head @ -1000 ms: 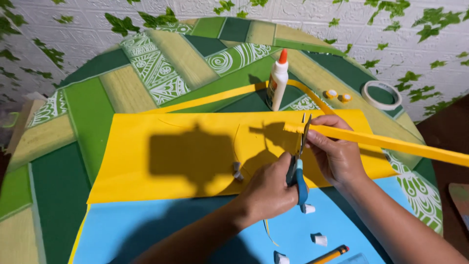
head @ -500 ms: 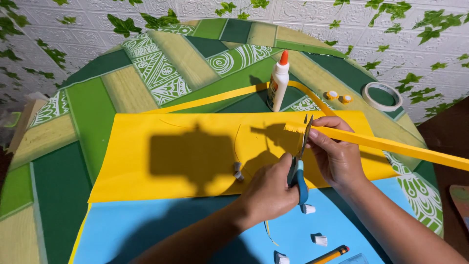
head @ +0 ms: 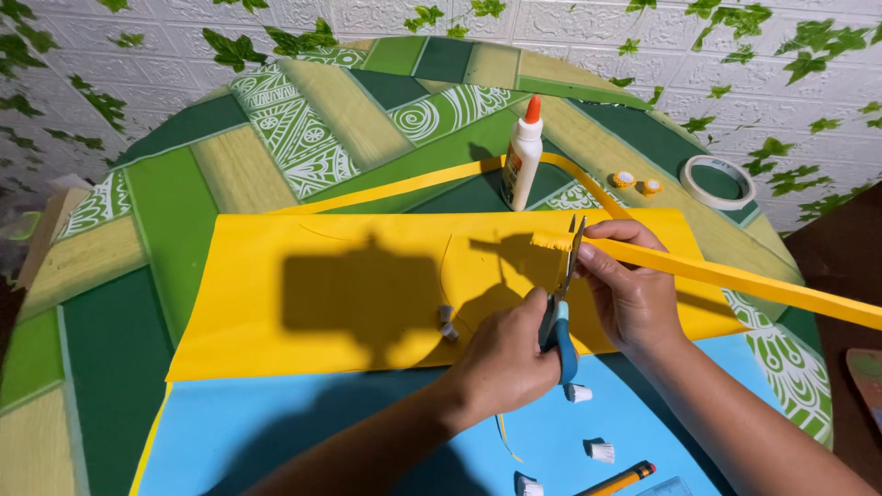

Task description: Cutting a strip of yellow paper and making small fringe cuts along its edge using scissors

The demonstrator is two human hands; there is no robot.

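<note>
My left hand (head: 503, 360) is shut on blue-handled scissors (head: 561, 312) that point upward. Their blades sit at the fringed end of a long yellow paper strip (head: 753, 283). My right hand (head: 632, 292) pinches that strip just right of the blades, and the strip runs off to the right edge. Both hands hover over a large yellow sheet (head: 349, 294), which overlaps a blue sheet (head: 349, 432) nearer to me.
A white glue bottle with an orange cap (head: 522, 161) stands behind the sheet on the round green patterned table (head: 165, 211). A tape roll (head: 719, 181) and two small yellow coils (head: 638, 182) lie at the back right. Small fringed rolls (head: 577, 393) and an orange-yellow pencil (head: 617, 479) rest on the blue sheet.
</note>
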